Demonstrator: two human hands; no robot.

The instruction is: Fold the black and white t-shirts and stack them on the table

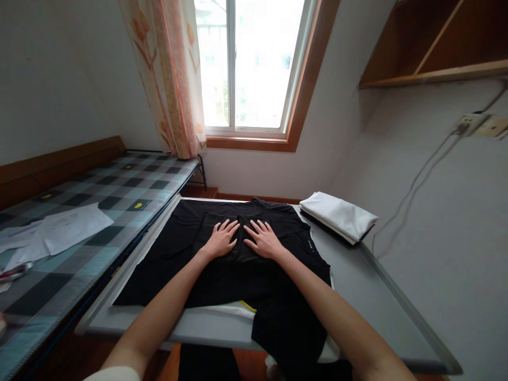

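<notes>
Midway across the table [373, 296], left hand [220, 239] and right hand [264, 239] lie flat side by side, palms down, fingers spread wide, gripping nothing, on the black garment [234, 280]. It's spread over the tabletop, sleeve [288, 323] drooping past the near edge. Looks light, soft, limp; slight sheen under the palms, so probably a bit slippery; not fragile. Best hold likely the left corners or right neckline; pinching mid-cloth would bunch it. Folded white cloth [339, 211] sits far right.
</notes>
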